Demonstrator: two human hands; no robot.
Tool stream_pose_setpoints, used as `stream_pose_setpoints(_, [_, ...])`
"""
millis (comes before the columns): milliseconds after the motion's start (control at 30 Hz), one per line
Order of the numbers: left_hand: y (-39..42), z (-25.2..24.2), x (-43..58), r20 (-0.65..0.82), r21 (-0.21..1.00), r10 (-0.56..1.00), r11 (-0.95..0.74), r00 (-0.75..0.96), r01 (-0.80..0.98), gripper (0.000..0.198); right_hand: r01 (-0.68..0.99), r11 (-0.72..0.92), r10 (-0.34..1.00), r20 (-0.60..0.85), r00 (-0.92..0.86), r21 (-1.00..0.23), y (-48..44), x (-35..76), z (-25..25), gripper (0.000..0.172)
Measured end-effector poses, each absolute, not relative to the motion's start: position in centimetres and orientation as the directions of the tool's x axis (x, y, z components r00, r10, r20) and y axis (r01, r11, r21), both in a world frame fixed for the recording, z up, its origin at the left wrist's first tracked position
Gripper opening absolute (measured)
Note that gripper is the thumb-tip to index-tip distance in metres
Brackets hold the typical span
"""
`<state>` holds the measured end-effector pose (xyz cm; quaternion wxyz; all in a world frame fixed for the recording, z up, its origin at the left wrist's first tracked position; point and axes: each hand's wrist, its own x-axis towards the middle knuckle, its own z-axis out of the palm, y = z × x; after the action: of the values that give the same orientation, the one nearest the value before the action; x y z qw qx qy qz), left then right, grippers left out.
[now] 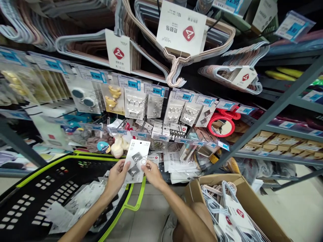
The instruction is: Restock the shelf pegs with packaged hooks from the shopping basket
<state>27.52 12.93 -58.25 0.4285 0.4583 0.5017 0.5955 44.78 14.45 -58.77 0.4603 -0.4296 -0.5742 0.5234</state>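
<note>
Between my two hands is a white carded pack of hooks (138, 153), with dark diamond-shaped backings and metal hooks under clear plastic. My left hand (117, 174) pinches its left edge. Fingers of my right hand (152, 173) are closed on its right edge. The card is held nearly upright above the rim of a black shopping basket (27, 201) with lime-green trim. Inside the basket lie several similar white carded packs (83, 198). Ahead, carded hooks (135, 104) hang on pegs under blue price tags.
Bundled clothes hangers (202, 62) project from the rack above. At the lower right stands an open cardboard box (252, 201) holding hangers (224, 205). A red-framed round mirror (233, 117) hangs near a grey shelf post (254, 126). The basket's green handle (137, 198) is beside my right forearm.
</note>
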Motion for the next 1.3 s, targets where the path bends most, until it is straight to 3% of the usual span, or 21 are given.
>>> stream_pose_setpoints(133, [12.4,-57.7,27.9,0.087,0.996,0.993,-0.089,-0.075,-0.028,0.044,-0.059,0.229,0.972,0.232,-0.046,-0.972,14.9,46.0,-57.2,0.028])
stream_pose_setpoints(267, [11.8,-57.4,28.6,0.073,0.997,0.996,-0.073,0.057,-0.007,0.040,-0.042,0.283,0.959,0.282,0.017,-0.958,15.2,47.1,-56.8,0.033])
stream_pose_setpoints(567, [11.8,-57.3,28.3,0.080,0.997,0.986,-0.082,-0.144,-0.007,0.043,-0.150,0.215,0.967,0.232,-0.105,-0.965,15.1,45.9,-57.3,0.032])
stream_pose_setpoints(800, [11.4,-55.8,30.0,0.084,0.996,0.991,-0.088,-0.107,-0.024,0.054,-0.004,0.290,0.946,0.286,0.152,-0.957,15.0,47.7,-55.0,0.038])
stream_pose_setpoints(967, [11.2,-55.5,31.4,0.124,0.987,0.992,-0.125,0.014,0.101,0.049,0.178,0.374,0.747,0.409,0.524,-0.910,16.6,54.0,-51.0,0.044])
stream_pose_setpoints(1100, [13.3,-51.8,36.6,0.206,0.959,0.971,-0.225,0.120,0.174,0.047,0.269,0.441,0.544,0.494,0.679,-0.856,18.7,60.0,-48.8,0.056])
stream_pose_setpoints(1300, [20.1,-43.9,50.4,0.268,0.962,0.932,-0.271,0.243,-0.021,0.054,0.309,0.469,0.412,0.515,0.752,-0.827,21.7,66.4,-46.5,0.058])
